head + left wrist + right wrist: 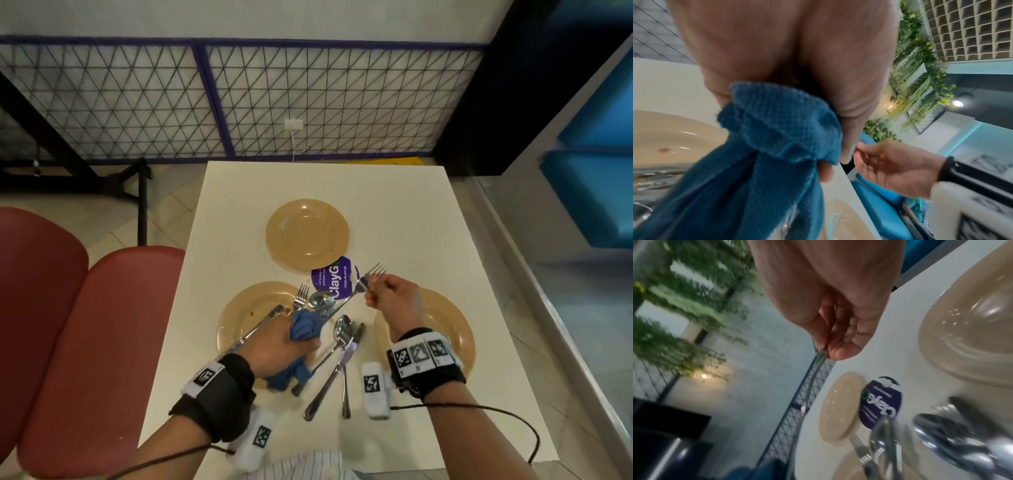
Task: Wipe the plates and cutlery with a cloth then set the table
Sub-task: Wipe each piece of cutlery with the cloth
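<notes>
My left hand (305,342) grips a bunched blue cloth (305,325) above the left tan plate (239,308). The cloth is wrapped round the handle of a fork (359,287). My right hand (371,291) pinches that fork just below its tines, which point up and to the right. In the right wrist view the fingertips (838,352) pinch the fork's neck (821,355). In the left wrist view the cloth (777,129) hangs from my palm, hiding the fingers. Another fork (301,294) and a spoon (322,299) lie by the cloth; whether my left hand holds them is unclear.
Two more tan plates stand on the white table (394,205), one at the far middle (307,234) and one under my right wrist (455,325). A purple sticker (334,281) lies between them. A loose spoon, fork and knife (342,353) lie in the middle. Red seats (85,325) stand left.
</notes>
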